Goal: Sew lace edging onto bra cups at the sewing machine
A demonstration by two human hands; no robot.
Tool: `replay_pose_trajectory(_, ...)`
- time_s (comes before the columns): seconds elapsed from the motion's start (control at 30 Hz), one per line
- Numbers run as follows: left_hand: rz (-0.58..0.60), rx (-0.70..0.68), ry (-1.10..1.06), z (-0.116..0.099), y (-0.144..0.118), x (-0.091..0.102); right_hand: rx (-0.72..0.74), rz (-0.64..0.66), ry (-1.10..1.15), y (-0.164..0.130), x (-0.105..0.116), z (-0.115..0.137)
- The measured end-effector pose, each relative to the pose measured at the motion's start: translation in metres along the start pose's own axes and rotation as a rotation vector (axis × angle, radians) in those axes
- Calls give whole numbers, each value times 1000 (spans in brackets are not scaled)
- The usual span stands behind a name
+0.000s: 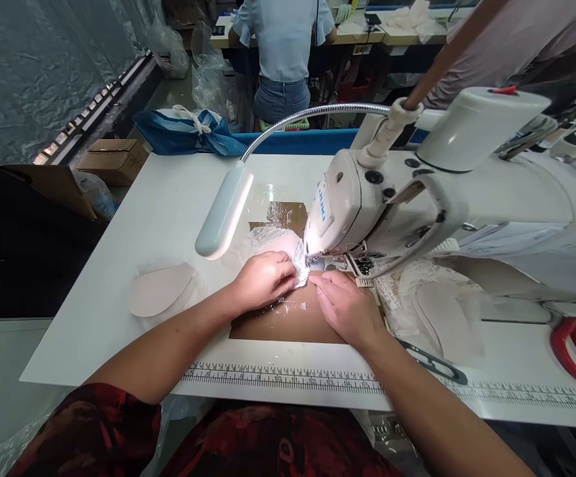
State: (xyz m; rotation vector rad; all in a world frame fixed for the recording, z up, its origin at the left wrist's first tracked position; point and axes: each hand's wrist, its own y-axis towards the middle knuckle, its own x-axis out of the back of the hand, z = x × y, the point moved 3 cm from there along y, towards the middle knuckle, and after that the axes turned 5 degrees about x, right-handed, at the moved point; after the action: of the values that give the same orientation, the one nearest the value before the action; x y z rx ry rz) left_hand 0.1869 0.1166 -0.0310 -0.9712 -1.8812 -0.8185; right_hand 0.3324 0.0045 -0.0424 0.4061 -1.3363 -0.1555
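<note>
Pressing down on a white lace piece [288, 255], the left hand [262, 281] is lying with fingers curled over the fabric, pinning it to the brown plate [288, 324] of the white table [168, 205]. The right hand [346, 306], at three o'clock from the left, is resting flat with its fingertips touching the lace's edge, gripping nothing. The lace is sitting just under the needle area of the white sewing machine [347, 205], at twelve o'clock from both hands. A gooseneck lamp [224, 211] is shining at eleven o'clock. A beige oval pad [161, 289] is lying at nine o'clock, well apart. Red-handled scissors [573, 348] are lying at three o'clock, near the table edge. A person in a pale blue shirt [282, 40] is standing at twelve o'clock, far behind.
</note>
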Motion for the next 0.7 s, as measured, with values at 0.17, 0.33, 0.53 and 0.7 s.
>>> replay_pose_trajectory(0.17, 19, 24, 72, -2, 3, -6, -24, 25, 14, 2, -1, 0)
replay_pose_trajectory(0.33, -29, 20, 76, -3, 1, -8, -37, 41, 36, 2, 0, 0)
replay_pose_trajectory(0.53, -63, -56, 58, -3, 0, -9, -51, 51, 42, 2, 0, 0)
replay_pose_trajectory(0.7, -31, -17, 36, -3, -1, -8, -50, 37, 48, 2, 0, -2)
